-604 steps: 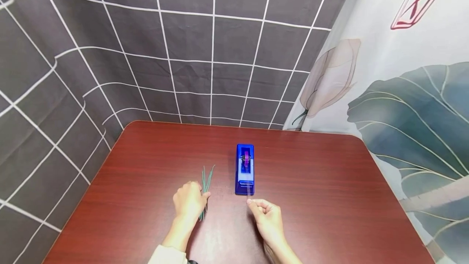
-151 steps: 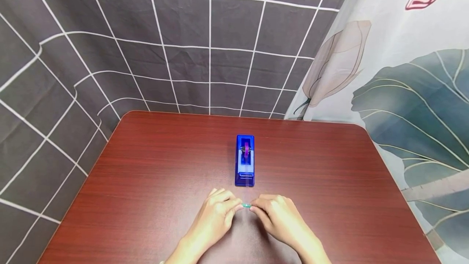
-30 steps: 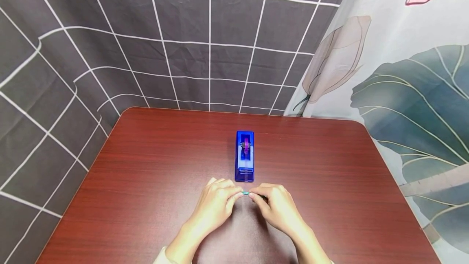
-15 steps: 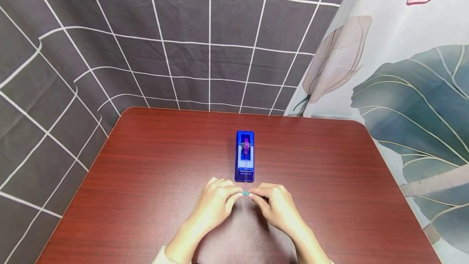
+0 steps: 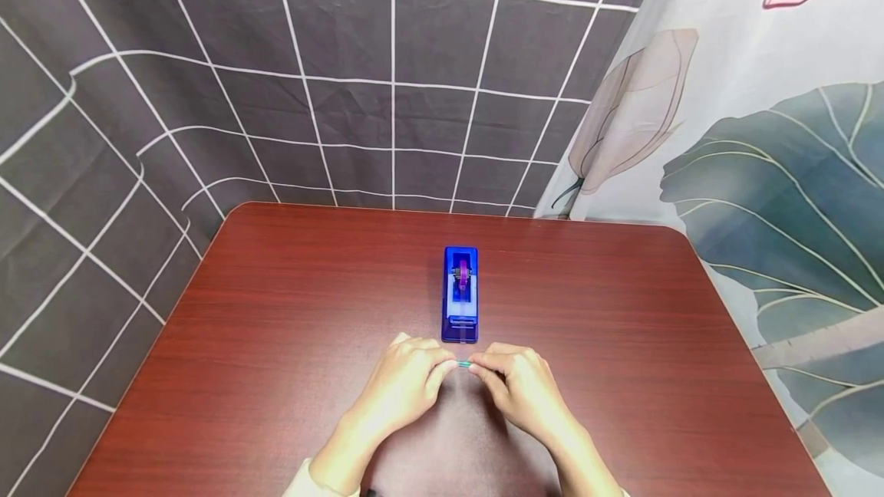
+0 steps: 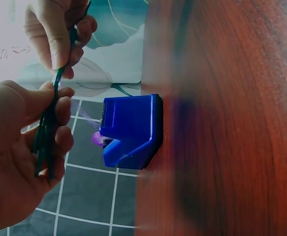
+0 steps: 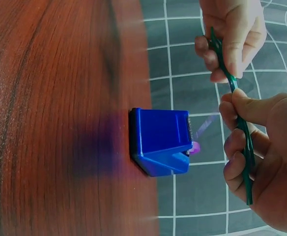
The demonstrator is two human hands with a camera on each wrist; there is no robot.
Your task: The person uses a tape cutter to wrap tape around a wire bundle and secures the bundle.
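Observation:
Both hands hold one bundle of thin green strands (image 5: 464, 364) sideways, just in front of the blue tape dispenser (image 5: 460, 294). My left hand (image 5: 407, 382) pinches one end between thumb and fingertips; in the left wrist view, loose strand ends (image 6: 45, 142) lie along its palm. My right hand (image 5: 525, 390) pinches the other end, with strands (image 7: 248, 167) running down across its curled fingers. Only a short middle piece shows between the thumbs, with a shiny band (image 7: 233, 84) on it. A clear tape strip (image 7: 206, 125) reaches out from the dispenser's toothed edge toward the bundle.
The dispenser carries a purple tape roll (image 5: 463, 274) and stands on a reddish-brown wooden table (image 5: 311, 274). Behind the table hangs a dark grey curtain (image 5: 345, 37) with white grid lines. A white curtain with leaf prints (image 5: 794, 198) hangs at the right.
Twenty seconds ago the left hand alone held the strands while the right pulled tape. Since five seconds ago both hands have brought the bundle nearer the dispenser. Over the last second they barely move.

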